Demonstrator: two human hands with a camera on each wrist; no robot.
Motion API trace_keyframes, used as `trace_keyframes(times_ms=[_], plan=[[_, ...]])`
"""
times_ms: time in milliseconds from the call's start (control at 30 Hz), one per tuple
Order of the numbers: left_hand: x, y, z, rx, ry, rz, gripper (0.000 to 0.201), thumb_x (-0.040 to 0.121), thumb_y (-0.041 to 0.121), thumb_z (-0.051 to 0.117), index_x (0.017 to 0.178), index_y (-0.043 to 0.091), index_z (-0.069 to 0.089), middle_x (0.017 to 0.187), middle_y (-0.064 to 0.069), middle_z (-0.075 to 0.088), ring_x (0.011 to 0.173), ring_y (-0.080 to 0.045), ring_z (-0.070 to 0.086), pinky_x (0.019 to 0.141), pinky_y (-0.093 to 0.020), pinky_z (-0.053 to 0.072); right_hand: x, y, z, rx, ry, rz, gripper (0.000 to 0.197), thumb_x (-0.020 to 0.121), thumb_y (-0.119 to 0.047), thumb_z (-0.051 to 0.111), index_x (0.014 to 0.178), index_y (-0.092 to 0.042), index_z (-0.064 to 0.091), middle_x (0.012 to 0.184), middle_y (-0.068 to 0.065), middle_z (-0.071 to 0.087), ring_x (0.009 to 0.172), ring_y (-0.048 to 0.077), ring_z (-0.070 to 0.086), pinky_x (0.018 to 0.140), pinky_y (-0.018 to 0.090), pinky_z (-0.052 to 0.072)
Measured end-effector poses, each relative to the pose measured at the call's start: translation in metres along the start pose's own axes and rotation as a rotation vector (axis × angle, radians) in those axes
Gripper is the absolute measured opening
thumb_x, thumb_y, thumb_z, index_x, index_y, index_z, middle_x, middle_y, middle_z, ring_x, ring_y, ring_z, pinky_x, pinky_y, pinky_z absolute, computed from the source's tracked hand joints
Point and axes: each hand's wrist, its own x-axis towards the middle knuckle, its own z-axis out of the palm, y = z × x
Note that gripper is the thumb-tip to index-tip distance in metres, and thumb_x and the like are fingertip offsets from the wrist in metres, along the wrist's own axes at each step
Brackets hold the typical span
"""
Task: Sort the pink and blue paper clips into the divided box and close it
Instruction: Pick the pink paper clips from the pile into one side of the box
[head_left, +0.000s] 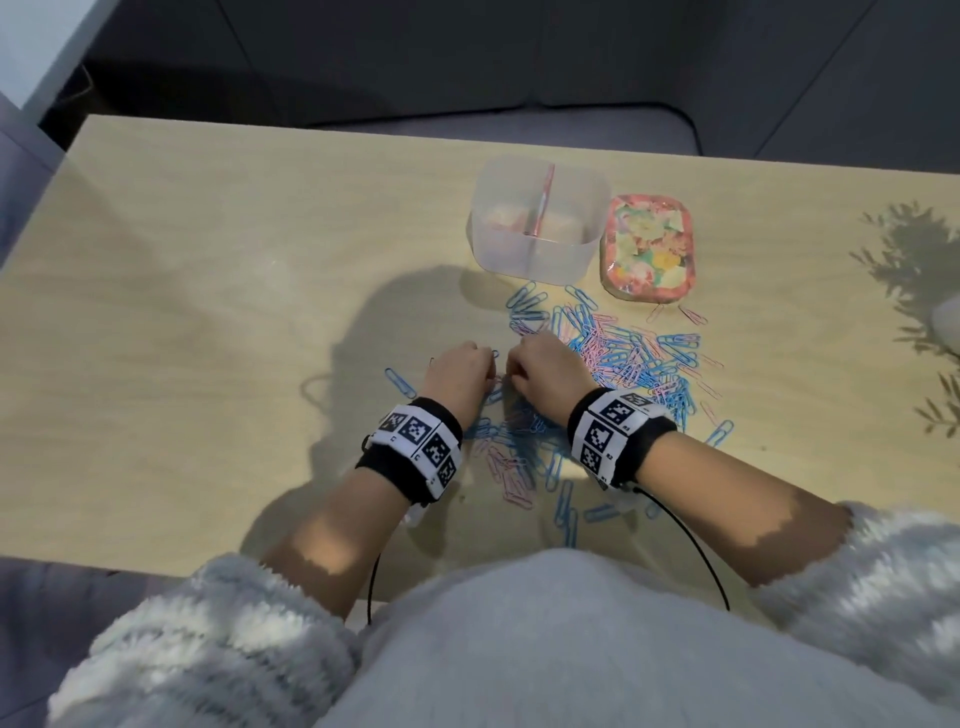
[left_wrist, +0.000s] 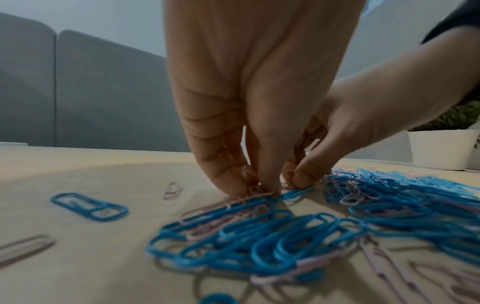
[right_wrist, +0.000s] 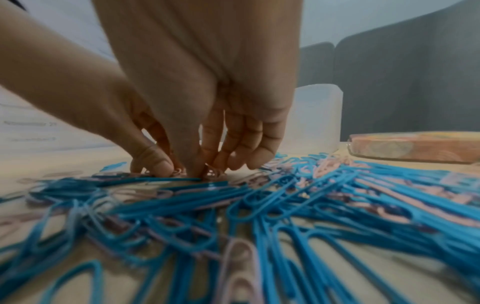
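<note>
A mixed pile of blue and pink paper clips (head_left: 623, 358) is spread over the wooden table (head_left: 208, 312). The clear divided box (head_left: 537, 218) stands open behind it, with its floral lid (head_left: 649, 249) lying to the right. My left hand (head_left: 485, 366) and right hand (head_left: 517, 366) meet at the pile's left edge, fingertips down on the table. In the left wrist view the left hand (left_wrist: 257, 189) pinches pink clips (left_wrist: 259, 194). In the right wrist view the right hand (right_wrist: 194, 172) pinches pink clips (right_wrist: 179, 171) too. What lies in the box is unclear.
A white plant pot (head_left: 945, 322) stands at the table's right edge. A stray blue clip (head_left: 400, 382) lies left of my left hand. More clips (head_left: 519, 467) run toward the near edge between my forearms. A grey sofa (head_left: 519, 78) is beyond the table.
</note>
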Motion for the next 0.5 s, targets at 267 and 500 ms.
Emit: trace_keyframes(times_ms=[267, 500], plan=[[-0.002, -0.006, 0.004, 0.085, -0.030, 0.058, 0.016, 0.090, 0.010, 0.051, 0.105, 0.004, 0.051, 0.110, -0.017, 0.056, 0.104, -0.034, 0.052, 0.082, -0.040, 0.040, 0.000, 0.003, -0.013, 0.199, -0.117, 0.032, 0.013, 0.086, -0.007, 0.052, 0.091, 0.000, 0.061, 0.103, 0.020, 0.064, 0.099, 0.032, 0.058, 0.081, 0.034, 0.043], [-0.004, -0.007, -0.003, 0.038, -0.068, 0.101, 0.015, 0.087, 0.004, 0.051, 0.099, 0.004, 0.060, 0.110, -0.015, 0.058, 0.103, -0.033, 0.055, 0.086, -0.038, 0.042, 0.044, 0.008, -0.104, 0.384, 0.236, 0.045, 0.021, 0.085, -0.006, 0.049, 0.084, 0.010, 0.062, 0.084, 0.024, 0.064, 0.077, 0.031, 0.057, 0.077, 0.041, 0.049]])
